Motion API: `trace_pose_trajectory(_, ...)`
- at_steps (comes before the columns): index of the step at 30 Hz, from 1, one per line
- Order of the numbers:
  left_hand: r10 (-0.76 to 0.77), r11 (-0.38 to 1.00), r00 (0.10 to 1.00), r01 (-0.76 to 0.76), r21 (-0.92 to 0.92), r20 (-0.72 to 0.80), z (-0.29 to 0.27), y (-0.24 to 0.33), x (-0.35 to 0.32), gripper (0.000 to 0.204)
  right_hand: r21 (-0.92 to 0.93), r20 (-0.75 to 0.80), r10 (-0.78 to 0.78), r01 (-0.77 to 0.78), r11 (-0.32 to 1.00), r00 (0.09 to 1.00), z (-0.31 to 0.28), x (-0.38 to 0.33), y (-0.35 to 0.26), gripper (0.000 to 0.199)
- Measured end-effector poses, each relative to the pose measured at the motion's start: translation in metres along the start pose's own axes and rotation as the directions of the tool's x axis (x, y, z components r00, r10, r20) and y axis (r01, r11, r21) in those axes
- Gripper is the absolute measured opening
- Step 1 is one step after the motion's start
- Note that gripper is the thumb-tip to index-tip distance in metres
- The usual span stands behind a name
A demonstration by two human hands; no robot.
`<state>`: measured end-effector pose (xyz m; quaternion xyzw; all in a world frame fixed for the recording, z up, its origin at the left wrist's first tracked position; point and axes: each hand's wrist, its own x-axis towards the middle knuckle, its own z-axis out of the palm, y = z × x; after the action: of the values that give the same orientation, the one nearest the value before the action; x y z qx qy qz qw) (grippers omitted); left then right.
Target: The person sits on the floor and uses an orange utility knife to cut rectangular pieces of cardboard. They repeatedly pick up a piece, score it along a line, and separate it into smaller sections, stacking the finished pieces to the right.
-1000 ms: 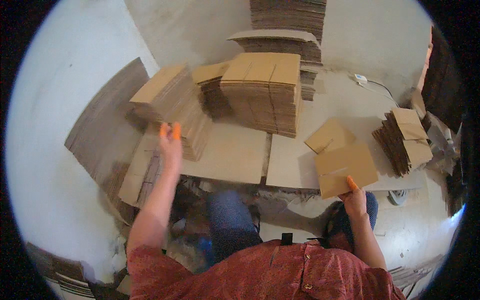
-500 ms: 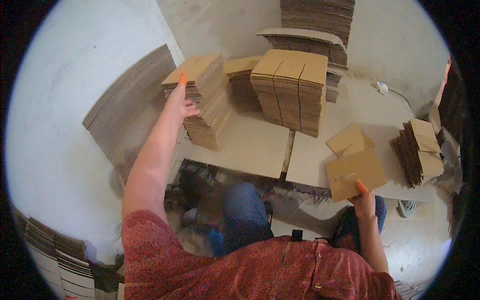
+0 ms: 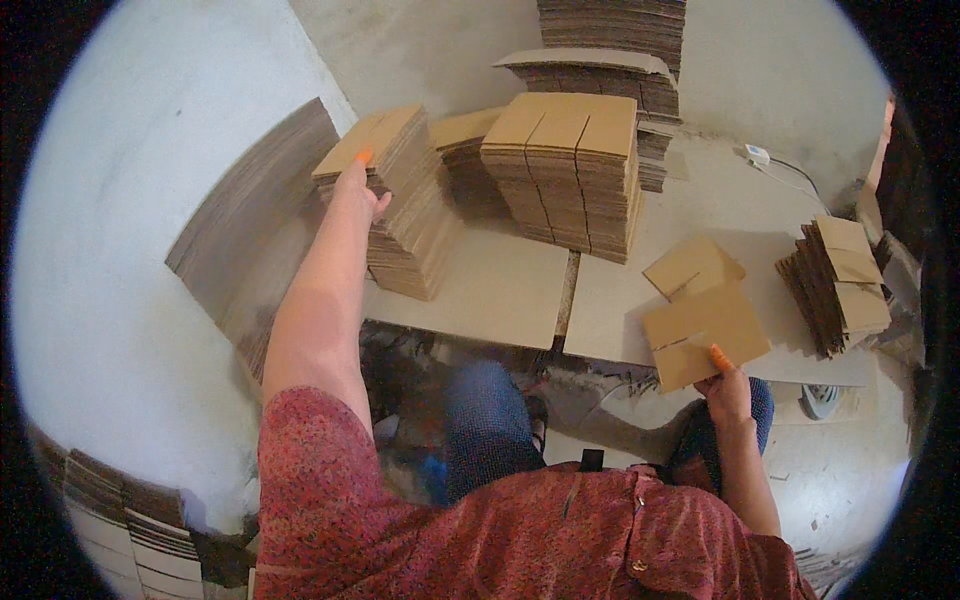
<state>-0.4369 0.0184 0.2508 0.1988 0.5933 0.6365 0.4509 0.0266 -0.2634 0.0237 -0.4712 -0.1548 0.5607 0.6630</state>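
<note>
Upper left, the left hand [image 3: 360, 187] half-curls on a tall brown cardboard stack [image 3: 412, 232], hold unclear; centre right, the right hand [image 3: 728, 392] pinches a tan cardboard sheet [image 3: 700, 325], best gripped lightly.

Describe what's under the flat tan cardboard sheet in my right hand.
A second tan cardboard piece, on the pale flat board, pokes out past your held sheet; whatever that sheet covers can't be seen.

The left hand [image 3: 366, 184] has reached the top edge of the left cardboard stack [image 3: 408, 222].
</note>
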Motion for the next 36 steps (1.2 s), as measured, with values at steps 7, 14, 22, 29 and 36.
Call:
trace_pose_trajectory(7, -0.032, 0.999, 0.996, 0.033, -0.009, 0.08, -0.055, -0.001, -0.004, 0.052, 0.031, 0.007, 0.026, -0.026, 0.999, 1.0, -0.007, 0.0, -0.005, 0.032)
trace_pose_trajectory(14, -0.073, 0.997, 0.978, 0.065, 0.047, 0.196, -0.075, 0.0, -0.017, 0.084, -0.019, 0.042, 0.044, -0.044, 0.999, 0.998, -0.007, 0.0, -0.005, 0.03)
trace_pose_trajectory(22, -0.098, 0.995, 0.958, 0.099, 0.007, 0.269, -0.097, -0.004, 0.04, 0.094, -0.047, 0.014, -0.018, 0.019, 0.999, 1.0, -0.011, -0.001, 0.0, 0.031)
trace_pose_trajectory(29, -0.073, 0.993, 0.932, 0.1, -0.058, 0.356, -0.088, -0.012, 0.008, 0.087, -0.05, -0.06, -0.115, 0.112, 0.992, 0.991, -0.002, -0.012, 0.0, 0.031)
trace_pose_trajectory(36, 0.022, 0.988, 0.956, 0.023, -0.153, 0.291, -0.1, -0.017, -0.007, 0.07, -0.074, -0.033, -0.174, 0.171, 0.983, 0.984, -0.018, -0.004, 0.0, 0.031)
